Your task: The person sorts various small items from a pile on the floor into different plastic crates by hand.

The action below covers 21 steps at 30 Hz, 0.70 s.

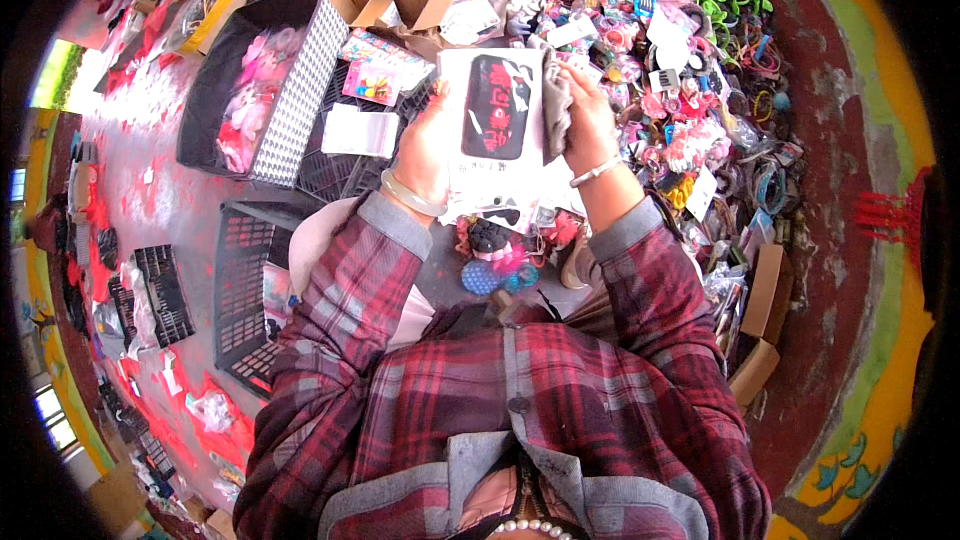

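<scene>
Cluttered floor behind packaged phone case (497,110)

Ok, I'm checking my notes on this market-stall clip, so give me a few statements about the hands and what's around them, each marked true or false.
1. Both hands hold one white packet with a black phone-case shape on it. True: the left hand grips its left edge, the right hand its right edge.
2. The left wrist is bare. False: it wears a pale bangle.
3. A black crate with pink items inside lies to the left of the hands. True.
4. The heap of hair accessories lies to the person's left. False: it lies to the right of the hands.
5. The sleeves are plain blue. False: they are red plaid.
</scene>
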Each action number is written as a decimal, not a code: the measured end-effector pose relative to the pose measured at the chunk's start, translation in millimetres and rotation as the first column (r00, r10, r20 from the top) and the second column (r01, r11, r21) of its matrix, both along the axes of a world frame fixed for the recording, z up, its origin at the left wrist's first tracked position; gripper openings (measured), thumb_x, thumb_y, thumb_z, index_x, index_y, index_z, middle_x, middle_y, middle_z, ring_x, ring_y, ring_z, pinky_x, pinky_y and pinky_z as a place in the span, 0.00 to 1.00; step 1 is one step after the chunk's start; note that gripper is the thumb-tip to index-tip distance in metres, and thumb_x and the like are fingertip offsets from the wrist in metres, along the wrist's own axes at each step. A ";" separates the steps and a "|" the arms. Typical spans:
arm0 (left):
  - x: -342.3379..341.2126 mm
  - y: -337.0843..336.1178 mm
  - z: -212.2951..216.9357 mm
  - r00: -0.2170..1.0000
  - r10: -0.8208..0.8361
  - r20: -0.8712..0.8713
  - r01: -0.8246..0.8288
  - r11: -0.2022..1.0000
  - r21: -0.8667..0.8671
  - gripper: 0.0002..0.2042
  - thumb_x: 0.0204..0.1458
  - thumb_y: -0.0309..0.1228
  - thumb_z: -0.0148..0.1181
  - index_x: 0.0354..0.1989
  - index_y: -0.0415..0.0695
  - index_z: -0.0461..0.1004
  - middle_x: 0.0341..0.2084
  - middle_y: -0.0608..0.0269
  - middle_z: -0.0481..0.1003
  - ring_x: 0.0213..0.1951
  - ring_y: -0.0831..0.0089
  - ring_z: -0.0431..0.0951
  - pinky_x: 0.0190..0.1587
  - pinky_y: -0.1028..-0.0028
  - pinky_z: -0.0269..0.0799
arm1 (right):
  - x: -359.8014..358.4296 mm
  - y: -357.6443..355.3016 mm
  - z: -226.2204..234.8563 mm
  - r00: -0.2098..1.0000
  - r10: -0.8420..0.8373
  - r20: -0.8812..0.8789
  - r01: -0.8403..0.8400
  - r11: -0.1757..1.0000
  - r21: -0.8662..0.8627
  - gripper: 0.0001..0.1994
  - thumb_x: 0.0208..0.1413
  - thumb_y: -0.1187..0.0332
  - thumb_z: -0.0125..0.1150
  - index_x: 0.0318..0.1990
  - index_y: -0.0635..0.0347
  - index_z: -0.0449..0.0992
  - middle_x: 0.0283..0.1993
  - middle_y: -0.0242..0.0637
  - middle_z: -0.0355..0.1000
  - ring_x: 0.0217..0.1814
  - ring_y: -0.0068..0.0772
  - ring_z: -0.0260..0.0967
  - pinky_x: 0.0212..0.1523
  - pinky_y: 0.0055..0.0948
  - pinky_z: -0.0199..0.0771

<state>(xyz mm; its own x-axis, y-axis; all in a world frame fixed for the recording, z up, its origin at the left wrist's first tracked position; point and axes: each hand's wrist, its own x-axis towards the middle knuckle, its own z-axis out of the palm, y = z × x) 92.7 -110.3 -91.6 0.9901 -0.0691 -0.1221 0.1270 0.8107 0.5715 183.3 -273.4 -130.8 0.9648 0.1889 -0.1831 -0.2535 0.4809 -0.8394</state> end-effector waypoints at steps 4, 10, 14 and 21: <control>2.0 2.9 12.4 0.998 0.063 0.025 -0.063 0.998 -0.024 0.22 0.60 0.42 0.37 0.54 0.37 0.61 0.45 0.57 0.70 0.43 0.69 0.73 0.46 0.70 0.70 | 2.3 -7.8 11.8 0.966 0.163 -0.201 -0.076 0.922 0.381 0.15 0.59 0.63 0.45 0.47 0.63 0.69 0.44 0.40 0.71 0.43 0.33 0.69 0.45 0.29 0.70; 9.4 -1.6 -2.2 0.990 0.137 -0.030 -0.126 0.960 0.249 0.20 0.61 0.41 0.35 0.51 0.40 0.64 0.40 0.62 0.72 0.38 0.74 0.74 0.41 0.73 0.72 | -33.7 -1.1 44.1 0.936 0.349 -0.049 -0.343 0.934 0.102 0.12 0.51 0.68 0.58 0.44 0.57 0.73 0.34 0.25 0.72 0.34 0.18 0.68 0.35 0.19 0.68; 19.8 1.7 -36.4 0.930 0.332 0.159 -0.302 0.440 0.846 0.24 0.55 0.34 0.50 0.57 0.36 0.55 0.45 0.55 0.68 0.46 0.72 0.69 0.46 0.76 0.67 | -30.4 2.6 34.8 0.985 0.146 0.093 -0.103 0.926 -0.362 0.14 0.47 0.70 0.59 0.43 0.61 0.73 0.31 0.26 0.73 0.30 0.20 0.69 0.30 0.21 0.68; 4.5 -19.3 -14.2 0.994 0.087 0.061 -0.098 0.976 0.195 0.27 0.56 0.49 0.43 0.55 0.40 0.59 0.48 0.59 0.66 0.50 0.70 0.66 0.52 0.72 0.61 | -66.2 28.5 57.1 0.621 0.415 0.665 0.307 0.652 -0.693 0.19 0.43 0.70 0.58 0.46 0.62 0.70 0.40 0.47 0.69 0.42 0.49 0.67 0.42 0.38 0.68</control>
<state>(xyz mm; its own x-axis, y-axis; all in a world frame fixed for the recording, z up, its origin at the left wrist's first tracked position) 97.2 -129.6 -105.9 0.9964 0.0435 -0.0724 0.0227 0.6878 0.7256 117.1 -244.9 -73.6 0.7888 0.4076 0.4601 0.5959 -0.3237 -0.7349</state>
